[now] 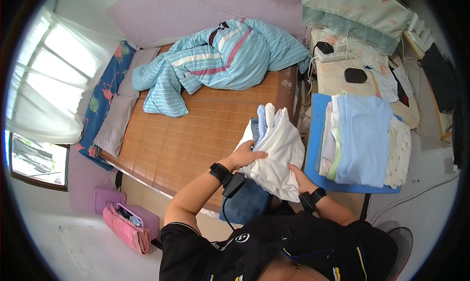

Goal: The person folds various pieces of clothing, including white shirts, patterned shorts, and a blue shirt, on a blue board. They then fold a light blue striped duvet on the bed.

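Between my hands is a bundle of folded clothes [281,149], with a white garment outermost and light blue and denim edges showing at its far end. My left hand [245,156] grips its left side, thumb lying over the white cloth. On the lower right side, my right hand [302,179] holds the bundle by its edge, its fingertips hidden behind the fabric. To the right, a blue board [317,109] bears a pile of folded clothes [364,139], topped by a light blue garment. Both wrists wear black bands.
A bed with a brown bamboo mat [196,129] stretches ahead and left, bearing a crumpled blue striped quilt [240,56] and grey pillows [115,124]. A purple storage box [149,222] with pink cloth stands lower left. Cables and a black case [356,75] lie beyond the board.
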The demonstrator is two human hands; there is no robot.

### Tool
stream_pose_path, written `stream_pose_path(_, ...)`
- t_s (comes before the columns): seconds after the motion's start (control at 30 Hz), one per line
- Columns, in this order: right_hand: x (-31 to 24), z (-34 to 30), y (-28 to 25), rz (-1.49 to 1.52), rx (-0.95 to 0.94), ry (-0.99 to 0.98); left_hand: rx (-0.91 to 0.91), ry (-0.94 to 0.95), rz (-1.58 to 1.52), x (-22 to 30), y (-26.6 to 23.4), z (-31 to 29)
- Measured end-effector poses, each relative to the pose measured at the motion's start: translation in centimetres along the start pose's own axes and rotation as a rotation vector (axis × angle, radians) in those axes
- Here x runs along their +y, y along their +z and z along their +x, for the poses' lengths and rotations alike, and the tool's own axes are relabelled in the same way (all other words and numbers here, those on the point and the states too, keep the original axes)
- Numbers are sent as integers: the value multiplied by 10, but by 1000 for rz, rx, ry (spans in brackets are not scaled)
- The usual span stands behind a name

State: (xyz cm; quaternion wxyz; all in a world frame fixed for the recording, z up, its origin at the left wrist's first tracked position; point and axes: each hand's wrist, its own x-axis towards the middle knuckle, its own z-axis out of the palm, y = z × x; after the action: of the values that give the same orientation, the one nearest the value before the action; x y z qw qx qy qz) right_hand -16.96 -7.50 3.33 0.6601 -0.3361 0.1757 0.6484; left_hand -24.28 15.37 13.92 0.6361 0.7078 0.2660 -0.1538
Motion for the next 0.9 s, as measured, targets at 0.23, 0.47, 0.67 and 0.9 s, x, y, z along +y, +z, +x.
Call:
stream_pose_path(0.23,34,-92,21,-73,-286,-124,46,212,-246,31,19,-115)
stream_pose_path(0.47,99,-189,31,42,-468,-412,-14,481,-386,51,79,-224)
stream_pose_path(0.67,107,-285,19,95,-306,-761,-147,512,-443,97,146,-248)
stream_pose_path(0.9,28,-390,-35,97,-273,-985,-320,527,-451,176,249,-192)
